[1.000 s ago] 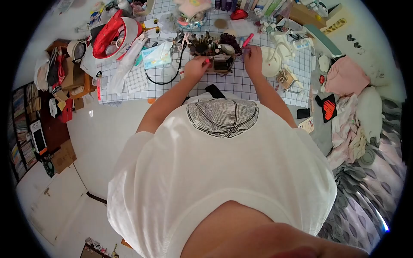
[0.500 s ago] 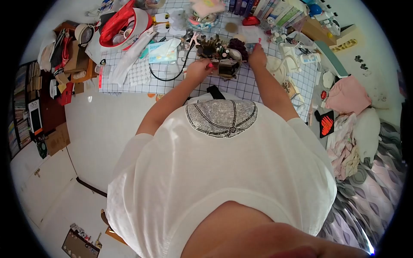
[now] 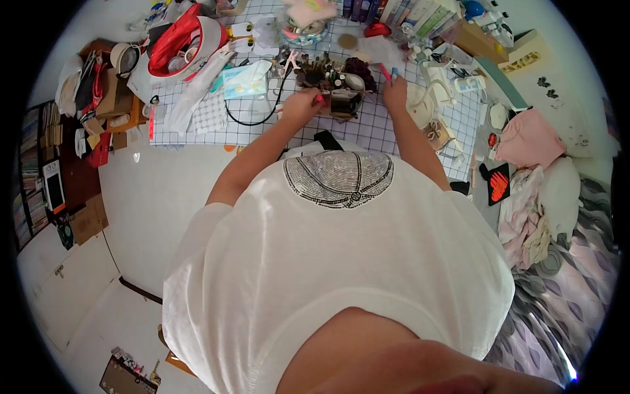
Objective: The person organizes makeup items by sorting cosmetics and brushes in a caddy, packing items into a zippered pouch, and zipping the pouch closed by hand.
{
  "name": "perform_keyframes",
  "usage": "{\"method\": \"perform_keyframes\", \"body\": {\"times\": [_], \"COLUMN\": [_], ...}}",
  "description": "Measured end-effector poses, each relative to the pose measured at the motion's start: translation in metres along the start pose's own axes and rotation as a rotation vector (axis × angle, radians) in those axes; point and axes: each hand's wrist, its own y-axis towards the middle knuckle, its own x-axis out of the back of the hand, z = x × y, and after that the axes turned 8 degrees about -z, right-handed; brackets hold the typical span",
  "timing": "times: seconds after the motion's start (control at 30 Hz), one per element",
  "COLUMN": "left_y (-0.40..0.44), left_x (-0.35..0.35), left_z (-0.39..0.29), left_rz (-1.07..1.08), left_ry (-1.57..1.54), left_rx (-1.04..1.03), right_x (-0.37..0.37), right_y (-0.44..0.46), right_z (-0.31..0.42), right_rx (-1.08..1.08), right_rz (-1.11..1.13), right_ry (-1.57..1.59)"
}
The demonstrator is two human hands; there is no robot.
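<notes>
A desktop organizer (image 3: 344, 106) packed with small dark and light items stands on the table in front of me. My left hand (image 3: 301, 106) is closed at its left side, with a small pinkish-red object (image 3: 319, 99) at the fingertips. To the right of the organizer, my right hand (image 3: 395, 93) is closed on a small blue item (image 3: 394, 72) that sticks up from the fingers. A slim pink stick (image 3: 384, 71) shows just left of it; whether the fingers hold that too, I cannot tell. A dark purple bunched thing (image 3: 359, 67) sits behind the organizer.
The table has a white grid cover (image 3: 197, 131). At left are a red-and-white container (image 3: 187, 49), a blue-and-white pack (image 3: 246, 81) and a black cord (image 3: 252, 123). Books (image 3: 410, 16) line the back. White appliances (image 3: 436, 82) crowd the right side, near pink cloth (image 3: 530, 138).
The view has shifted slightly. My right hand has turned: the blue item now stands at its fingertips and the pink stick has moved left. My left hand stays beside the organizer.
</notes>
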Motion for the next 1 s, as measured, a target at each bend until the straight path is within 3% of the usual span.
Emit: {"method": "perform_keyframes", "body": {"times": [0.3, 0.4, 0.5, 0.6, 0.7, 0.8, 1.0], "left_y": [0.001, -0.004, -0.004, -0.003, 0.001, 0.004, 0.003], "left_x": [0.000, -0.004, -0.002, -0.004, -0.005, -0.006, -0.001], "left_z": [-0.008, -0.006, 0.001, 0.001, 0.000, 0.005, 0.000], "left_rz": [0.064, 0.041, -0.014, -0.038, -0.043, -0.010, 0.048], "left_ry": [-0.017, -0.031, -0.073, -0.084, -0.088, -0.084, -0.087], "left_rx": [0.027, 0.038, -0.001, -0.009, -0.028, -0.046, -0.070], "right_x": [0.029, 0.025, 0.057, 0.067, 0.079, 0.052, 0.040], "right_y": [-0.039, -0.044, -0.058, -0.079, -0.100, -0.110, -0.112], "right_z": [-0.007, -0.006, 0.041, 0.059, 0.090, 0.082, 0.111], "right_rx": [-0.232, -0.515, -0.382, -0.220, -0.228, 0.133, 0.347], "right_rz": [-0.185, -0.224, -0.307, -0.171, 0.010, 0.027, 0.089], "right_ry": [0.432, 0.964, 1.086, 0.855, 0.694, 0.334, 0.359]}}
